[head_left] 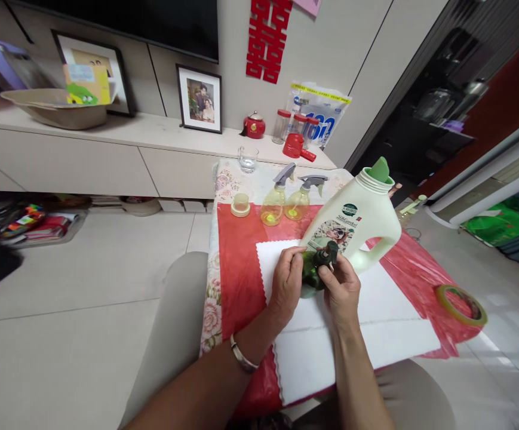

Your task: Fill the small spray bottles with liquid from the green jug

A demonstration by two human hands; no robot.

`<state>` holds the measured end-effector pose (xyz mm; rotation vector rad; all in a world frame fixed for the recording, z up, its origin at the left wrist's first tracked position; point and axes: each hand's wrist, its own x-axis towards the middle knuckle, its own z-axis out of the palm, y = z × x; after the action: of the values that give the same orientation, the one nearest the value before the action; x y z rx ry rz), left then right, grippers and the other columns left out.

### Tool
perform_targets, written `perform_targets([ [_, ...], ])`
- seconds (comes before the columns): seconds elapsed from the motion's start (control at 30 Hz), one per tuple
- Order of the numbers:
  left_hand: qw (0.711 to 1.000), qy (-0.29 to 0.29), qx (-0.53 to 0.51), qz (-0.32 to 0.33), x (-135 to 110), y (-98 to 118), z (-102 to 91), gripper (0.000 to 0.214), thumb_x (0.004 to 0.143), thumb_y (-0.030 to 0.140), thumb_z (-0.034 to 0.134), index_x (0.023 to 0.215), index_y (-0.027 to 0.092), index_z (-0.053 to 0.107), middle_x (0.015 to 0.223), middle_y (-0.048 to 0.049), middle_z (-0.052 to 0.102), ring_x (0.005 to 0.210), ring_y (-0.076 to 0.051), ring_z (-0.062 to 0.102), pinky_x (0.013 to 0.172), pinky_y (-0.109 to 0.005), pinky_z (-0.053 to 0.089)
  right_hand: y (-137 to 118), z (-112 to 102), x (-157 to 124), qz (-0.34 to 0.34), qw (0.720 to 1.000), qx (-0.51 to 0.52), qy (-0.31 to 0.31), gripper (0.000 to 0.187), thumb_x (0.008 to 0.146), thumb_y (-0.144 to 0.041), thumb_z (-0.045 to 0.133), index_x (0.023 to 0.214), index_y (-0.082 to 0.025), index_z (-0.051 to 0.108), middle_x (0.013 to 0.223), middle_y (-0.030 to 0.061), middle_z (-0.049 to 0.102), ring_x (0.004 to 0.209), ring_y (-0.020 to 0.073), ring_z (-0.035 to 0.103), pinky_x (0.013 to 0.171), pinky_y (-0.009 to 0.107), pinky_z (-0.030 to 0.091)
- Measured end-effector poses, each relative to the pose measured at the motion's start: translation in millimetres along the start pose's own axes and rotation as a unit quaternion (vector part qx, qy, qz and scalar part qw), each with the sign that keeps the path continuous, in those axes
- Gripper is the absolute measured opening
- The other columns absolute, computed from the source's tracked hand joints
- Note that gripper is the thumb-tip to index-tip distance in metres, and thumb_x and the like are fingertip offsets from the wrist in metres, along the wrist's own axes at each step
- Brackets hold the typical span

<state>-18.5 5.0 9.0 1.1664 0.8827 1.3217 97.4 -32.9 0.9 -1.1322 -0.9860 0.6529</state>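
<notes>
Over mat [304, 358], 2 hands [287, 280] [343, 289] hold grn btl [310, 277].

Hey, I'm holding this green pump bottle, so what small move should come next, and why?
Perhaps twist the dark pump head with your right hand: that hand is at the pump, while your left hand holds the green bottle below it.

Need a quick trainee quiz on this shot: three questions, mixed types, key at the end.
1. Which hand is on the black pump top?
2. True or false: the two grey-triggered spray bottles stand upright.
3. Fill in: the big jug has a ___ spout in its mouth.

Key: 1. The right hand; the left hand holds the green bottle. 2. True. 3. Green.
</notes>
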Motion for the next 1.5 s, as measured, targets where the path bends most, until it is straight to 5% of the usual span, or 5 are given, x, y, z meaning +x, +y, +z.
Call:
perform_targets([
  [0.27,0.999,-0.011,0.004,-0.050,0.5,-4.7,-3.6,0.032,0.101,0.037,0.041,0.106,0.021,0.068,0.108,-0.0073,0.073,0.106,-0.023,0.067,0.100,-0.041,0.052,-10.7,-1.3,-14.5,0.049,0.989,-0.116,-0.074,0.098,0.062,-0.035,0.091,0.149,-0.022,0.047,0.145,0.0113,0.053,0.134,0.0291,0.050,0.114,0.050,0.041],
  [0.6,0.996,-0.033,-0.042,-0.072,1.2,-7.0,-6.0,0.039,0.093,0.052,0.048,0.102,0.019,0.068,0.103,-0.0088,0.075,0.100,-0.025,0.070,0.095,-0.044,0.054,-39.8,-7.8,-25.6,0.000,0.974,-0.222,-0.041,0.094,0.061,-0.035,0.089,0.144,-0.017,0.050,0.143,0.0141,0.053,0.134,0.0338,0.050,0.117,0.050,0.039],
  [0.93,0.993,-0.030,-0.015,-0.116,0.2,-12.3,-2.0,0.038,0.078,0.045,0.063,0.105,0.018,0.067,0.108,-0.0102,0.073,0.099,-0.024,0.067,0.091,-0.041,0.052,-106.3,-115.7,-7.8,-0.034,0.949,-0.284,0.133,0.086,0.065,-0.048,0.086,0.138,-0.021,0.051,0.125,0.0107,0.063,0.111,0.0276,0.063,0.092,0.037,0.055],
  [1.27,0.991,-0.029,0.015,-0.127,8.4,-25.5,-0.1,0.038,0.073,0.042,0.064,0.102,0.018,0.066,0.105,-0.0102,0.073,0.091,-0.024,0.067,0.085,-0.041,0.053,-36.5,-218.0,95.5,0.011,0.877,-0.393,0.275,0.109,0.062,-0.051,0.085,0.153,-0.022,0.033,0.136,0.0095,0.056,0.119,0.0269,0.057,0.107,0.042,0.046],
  [1.5,0.990,-0.053,0.042,-0.124,9.5,-33.2,-4.6,0.036,0.078,0.040,0.064,0.106,0.019,0.067,0.109,-0.0095,0.074,0.094,-0.023,0.069,0.085,-0.039,0.056,1.8,-248.8,145.6,0.017,0.854,-0.420,0.308,0.054,0.098,-0.043,0.061,0.144,-0.018,0.049,0.144,0.0131,0.047,0.128,0.0271,0.052,0.108,0.052,0.046],
])
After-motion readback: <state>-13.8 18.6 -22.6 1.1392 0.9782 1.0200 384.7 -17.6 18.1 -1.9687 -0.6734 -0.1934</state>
